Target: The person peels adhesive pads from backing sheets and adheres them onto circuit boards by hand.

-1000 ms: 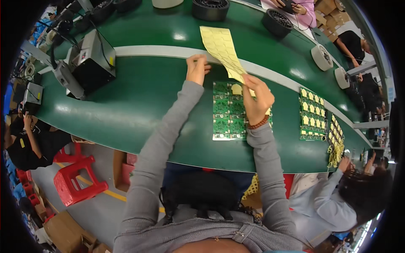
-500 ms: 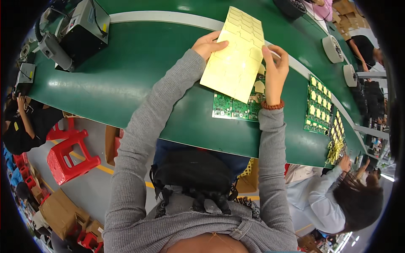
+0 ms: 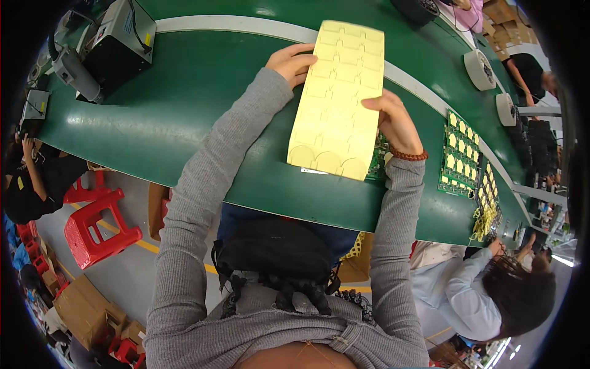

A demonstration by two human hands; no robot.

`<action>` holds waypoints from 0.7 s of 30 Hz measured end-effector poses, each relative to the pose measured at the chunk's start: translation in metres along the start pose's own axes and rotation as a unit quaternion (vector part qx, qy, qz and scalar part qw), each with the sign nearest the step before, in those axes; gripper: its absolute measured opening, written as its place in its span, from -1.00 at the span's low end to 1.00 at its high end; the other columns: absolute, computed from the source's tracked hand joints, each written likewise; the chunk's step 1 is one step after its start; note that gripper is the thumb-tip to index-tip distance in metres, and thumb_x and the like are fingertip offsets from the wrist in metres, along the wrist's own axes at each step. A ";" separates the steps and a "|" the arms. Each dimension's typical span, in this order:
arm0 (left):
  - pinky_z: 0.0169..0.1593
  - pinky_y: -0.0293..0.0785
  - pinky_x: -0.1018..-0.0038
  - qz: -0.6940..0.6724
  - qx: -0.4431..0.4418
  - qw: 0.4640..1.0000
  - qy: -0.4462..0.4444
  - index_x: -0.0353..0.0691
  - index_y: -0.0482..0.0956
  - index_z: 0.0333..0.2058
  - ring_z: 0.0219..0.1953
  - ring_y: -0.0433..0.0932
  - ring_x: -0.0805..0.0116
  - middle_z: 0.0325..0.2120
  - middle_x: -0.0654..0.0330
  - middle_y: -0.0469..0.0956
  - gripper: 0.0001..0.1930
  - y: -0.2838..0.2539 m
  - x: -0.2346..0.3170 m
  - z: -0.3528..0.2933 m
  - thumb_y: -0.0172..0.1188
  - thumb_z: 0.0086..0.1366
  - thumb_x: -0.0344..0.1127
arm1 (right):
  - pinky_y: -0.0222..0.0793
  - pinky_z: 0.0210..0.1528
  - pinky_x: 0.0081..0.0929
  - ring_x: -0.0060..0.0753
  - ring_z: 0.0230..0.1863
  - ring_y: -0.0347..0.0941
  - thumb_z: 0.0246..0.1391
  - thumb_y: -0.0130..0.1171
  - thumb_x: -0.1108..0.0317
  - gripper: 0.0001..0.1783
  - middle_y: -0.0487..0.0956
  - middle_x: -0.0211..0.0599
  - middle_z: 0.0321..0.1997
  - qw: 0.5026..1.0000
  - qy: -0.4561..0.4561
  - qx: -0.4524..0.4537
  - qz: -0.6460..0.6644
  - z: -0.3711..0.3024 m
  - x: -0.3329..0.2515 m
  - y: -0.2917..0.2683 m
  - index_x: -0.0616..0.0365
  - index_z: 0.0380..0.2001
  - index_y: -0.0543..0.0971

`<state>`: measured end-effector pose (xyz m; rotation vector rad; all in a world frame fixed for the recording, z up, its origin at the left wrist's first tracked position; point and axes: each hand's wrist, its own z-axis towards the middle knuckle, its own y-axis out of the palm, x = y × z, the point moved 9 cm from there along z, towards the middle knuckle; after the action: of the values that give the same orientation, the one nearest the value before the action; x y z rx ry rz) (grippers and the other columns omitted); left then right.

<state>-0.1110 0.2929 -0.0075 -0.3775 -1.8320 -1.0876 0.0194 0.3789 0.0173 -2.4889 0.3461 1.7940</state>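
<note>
A pale yellow sheet of die-cut stickers point(image 3: 341, 104) is held up over the green table between my two hands. My left hand point(image 3: 293, 64) pinches its left edge near the top, thumb on the front face. At the right edge, lower down, my right hand point(image 3: 396, 120) grips the sheet with the thumb in front and the other fingers mostly hidden behind or beside it. Under the sheet lies a green circuit board panel point(image 3: 379, 161), of which only a strip shows beside my right wrist; the rest is covered.
Further right on the table point(image 3: 184, 117) lies another circuit board panel point(image 3: 459, 154) with yellow stickers, next to yellow wires point(image 3: 483, 224). A grey-black machine box point(image 3: 120, 43) stands far left. A person in a light top point(image 3: 452, 286) sits at right. A red stool point(image 3: 101, 227) is left below.
The sheet has turned more upright and come nearer, now covering most of the circuit board panel. My right hand has moved down and its thumb lies over the sheet's front.
</note>
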 end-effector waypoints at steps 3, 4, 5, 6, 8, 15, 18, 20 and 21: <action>-0.11 0.47 0.50 0.043 -0.004 0.999 0.001 -0.47 0.23 0.01 -0.20 0.51 0.29 -0.20 -0.04 0.44 -0.54 -0.002 -0.006 0.000 0.07 0.13 -0.45 | 0.35 -0.14 -0.58 -0.43 -0.18 0.45 0.09 -0.05 0.19 -0.56 0.48 -0.17 -0.13 0.994 -0.012 0.063 0.085 0.001 0.000 -0.004 0.33 -0.08 0.34; -0.13 0.48 0.50 0.046 -0.035 0.998 -0.020 -0.47 0.23 0.01 -0.21 0.51 0.31 -0.21 -0.04 0.45 -0.54 0.008 -0.009 -0.002 0.06 0.14 -0.44 | 0.35 -0.13 -0.57 -0.41 -0.18 0.45 0.09 -0.05 0.20 -0.57 0.48 -0.17 -0.13 0.987 -0.017 0.097 0.128 -0.001 -0.001 -0.008 0.33 -0.08 0.35; -0.14 0.49 0.51 0.049 -0.066 0.996 -0.040 -0.47 0.22 0.01 -0.23 0.52 0.33 -0.22 -0.05 0.46 -0.55 0.017 -0.012 -0.004 0.06 0.14 -0.44 | 0.35 -0.13 -0.57 -0.41 -0.18 0.45 0.09 -0.05 0.20 -0.57 0.48 -0.17 -0.13 0.987 -0.017 0.099 0.127 0.000 0.000 -0.011 0.33 -0.08 0.35; -0.14 0.49 0.51 0.049 -0.068 0.996 -0.041 -0.47 0.22 0.01 -0.23 0.52 0.33 -0.22 -0.05 0.46 -0.55 0.021 -0.013 -0.007 0.06 0.14 -0.44 | 0.36 -0.15 -0.56 -0.40 -0.19 0.46 0.09 -0.05 0.20 -0.57 0.48 -0.16 -0.13 0.980 -0.036 0.127 0.152 0.001 -0.001 -0.023 0.33 -0.08 0.35; -0.12 0.48 0.50 0.070 -0.078 0.990 -0.093 -0.47 0.25 -0.02 -0.21 0.52 0.28 -0.24 -0.08 0.46 -0.55 0.031 -0.025 -0.016 0.08 0.13 -0.41 | 0.39 -0.18 -0.54 -0.36 -0.21 0.47 0.09 -0.05 0.19 -0.57 0.49 -0.15 -0.14 0.960 -0.074 0.183 0.200 0.000 0.000 -0.045 0.33 -0.08 0.35; -0.11 0.48 0.49 -0.013 -0.027 0.991 -0.128 -0.47 0.28 -0.04 -0.24 0.54 0.27 -0.24 -0.05 0.48 -0.55 0.029 -0.023 -0.017 0.12 0.13 -0.33 | 0.43 -0.24 -0.56 -0.38 -0.22 0.48 0.05 0.01 0.25 -0.60 0.49 -0.13 -0.15 0.956 0.032 0.045 0.288 0.006 0.020 -0.017 0.34 -0.12 0.37; -0.09 0.47 0.49 -0.013 -0.033 0.995 -0.093 -0.46 0.31 -0.07 -0.23 0.53 0.28 -0.25 -0.02 0.49 -0.55 0.022 -0.020 -0.014 0.14 0.14 -0.29 | 0.43 -0.25 -0.57 -0.40 -0.22 0.48 0.04 0.03 0.27 -0.62 0.49 -0.14 -0.17 0.964 0.050 0.036 0.257 0.006 0.019 -0.007 0.34 -0.14 0.38; -0.13 0.47 0.53 0.045 -0.024 0.997 -0.051 -0.42 0.33 -0.06 -0.26 0.53 0.34 -0.26 0.04 0.50 -0.56 0.020 -0.015 -0.013 0.12 0.15 -0.25 | 0.44 -0.28 -0.59 -0.42 -0.24 0.48 0.03 0.04 0.29 -0.63 0.51 -0.16 -0.20 0.973 0.042 0.057 0.221 0.006 0.015 -0.005 0.35 -0.16 0.39; -0.15 0.46 0.55 0.074 -0.020 0.997 -0.030 -0.40 0.34 -0.06 -0.27 0.53 0.36 -0.27 0.08 0.50 -0.56 0.019 -0.012 -0.012 0.12 0.16 -0.23 | 0.44 -0.28 -0.59 -0.42 -0.24 0.48 0.03 0.04 0.29 -0.63 0.51 -0.16 -0.20 0.973 0.043 0.057 0.221 0.006 0.015 -0.004 0.35 -0.16 0.39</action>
<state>-0.0856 0.2960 -0.0060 -0.5653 -1.8055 -1.0225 0.0188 0.3814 0.0008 -2.5568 1.0519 1.7329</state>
